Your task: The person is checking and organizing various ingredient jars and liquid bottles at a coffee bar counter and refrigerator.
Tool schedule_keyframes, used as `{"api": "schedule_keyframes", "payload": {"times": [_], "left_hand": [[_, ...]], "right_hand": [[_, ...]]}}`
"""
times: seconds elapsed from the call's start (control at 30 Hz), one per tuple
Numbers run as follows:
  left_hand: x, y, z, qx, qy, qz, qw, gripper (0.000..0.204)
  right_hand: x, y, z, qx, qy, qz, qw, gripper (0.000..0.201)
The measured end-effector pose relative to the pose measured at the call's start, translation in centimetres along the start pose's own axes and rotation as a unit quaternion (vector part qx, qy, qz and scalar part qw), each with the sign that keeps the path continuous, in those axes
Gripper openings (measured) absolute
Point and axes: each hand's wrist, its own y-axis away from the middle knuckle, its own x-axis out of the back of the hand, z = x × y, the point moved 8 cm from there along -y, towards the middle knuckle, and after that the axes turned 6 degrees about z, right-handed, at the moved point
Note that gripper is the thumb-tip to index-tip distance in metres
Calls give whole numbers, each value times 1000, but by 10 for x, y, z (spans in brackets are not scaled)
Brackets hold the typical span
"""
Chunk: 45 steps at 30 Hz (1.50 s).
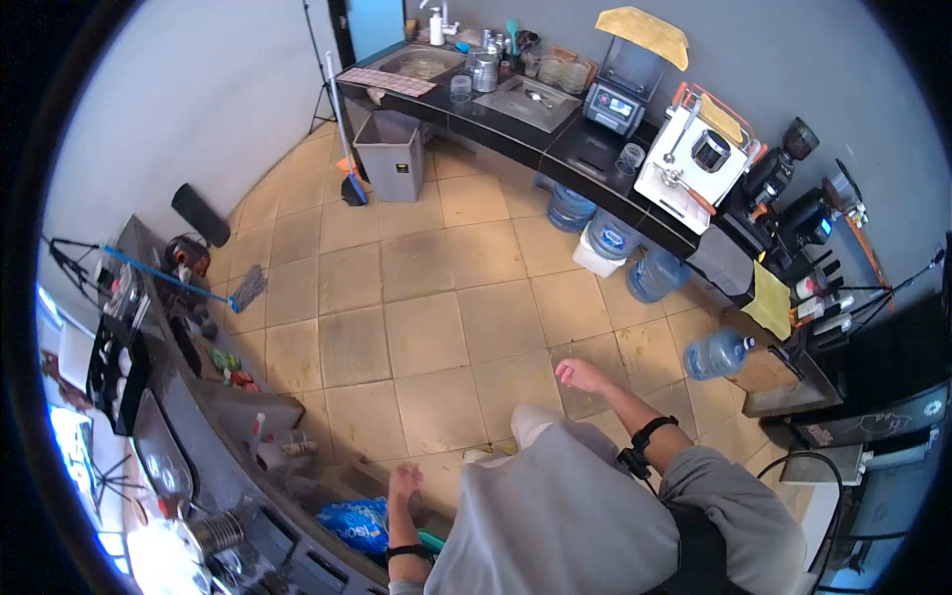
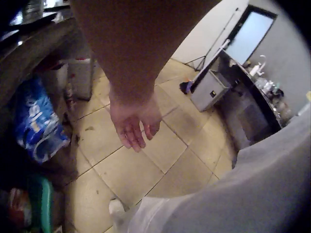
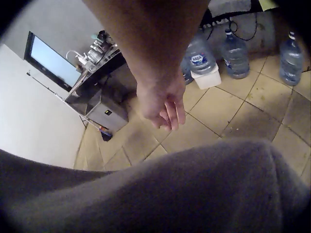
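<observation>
My left hand (image 1: 405, 483) hangs over the tiled floor with loosely bent fingers and nothing in them; the left wrist view shows the same hand (image 2: 135, 121) from behind the arm. A blue plastic pack (image 1: 355, 524) lies beside it, under the left counter. Out in front on the other side, my right hand (image 1: 583, 376) is held over the tiles, its fingers relaxed and empty. In the right wrist view this hand (image 3: 163, 104) hangs loosely curled above the floor. Nearest to it stands a large water bottle (image 1: 716, 355).
A grey bin (image 1: 390, 159) and a broom (image 1: 347, 149) stand by the sink counter (image 1: 516, 149). More water bottles (image 1: 611, 236) sit under that counter, which bears an espresso machine (image 1: 694, 159). A mop (image 1: 248, 289) leans out from the left counter (image 1: 297, 511).
</observation>
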Motion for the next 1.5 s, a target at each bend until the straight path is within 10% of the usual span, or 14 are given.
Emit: {"api": "schedule_keyframes", "payload": {"times": [0.1,0.17,0.47,0.8,0.97,1.03,1.13,1.33,1.5], "left_hand": [[-11,-52,69,-53,180,-85,979,15],[-29,-52,164,-137,-145,-32,979,18],[-164,-160,419,-353,-196,-142,904,18],[-313,-273,692,-543,-254,-167,783,19],[-360,-398,810,-527,-234,-134,806,30],[-391,-360,874,-698,-313,-60,642,41],[-422,-357,952,-701,-285,0,654,54],[-465,-403,1038,-745,-344,131,557,80],[-487,-436,1053,-683,-417,98,591,86]], "right_hand": [[8,-18,-4,-22,13,9,1000,24],[12,-38,4,-22,5,28,999,22],[66,-191,49,56,-5,113,992,18],[321,-284,-43,7,19,413,910,36],[435,-309,-92,-18,98,529,843,46],[467,-321,-103,-47,133,550,823,49],[495,-349,-105,-103,190,560,800,55],[525,-393,-83,-296,232,512,772,65],[522,-414,-72,-316,287,482,765,70]]}}
